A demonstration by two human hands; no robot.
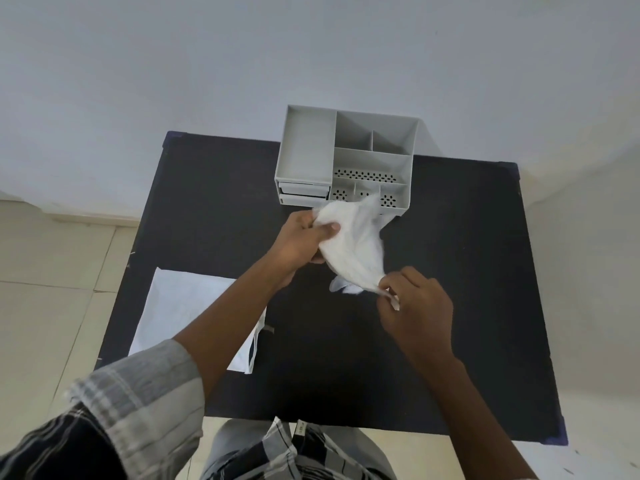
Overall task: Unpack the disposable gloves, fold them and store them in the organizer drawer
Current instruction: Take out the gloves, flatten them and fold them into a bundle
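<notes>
A bunch of thin, translucent white disposable gloves (pixel 353 244) hangs in the air above the black table (pixel 467 271), just in front of the grey organizer (pixel 304 147). My left hand (pixel 301 240) grips its upper left end. My right hand (pixel 415 306) pinches its lower right end. A small piece of glove (pixel 341 285) lies on the table under the bunch. The organizer has open top compartments and two drawers (pixel 303 194) at its lower left front, the bottom one pulled out slightly.
A flat white plastic bag (pixel 180 306) lies on the table's left side, partly under my left forearm. The organizer stands at the table's far edge against a pale wall. Tiled floor surrounds the table.
</notes>
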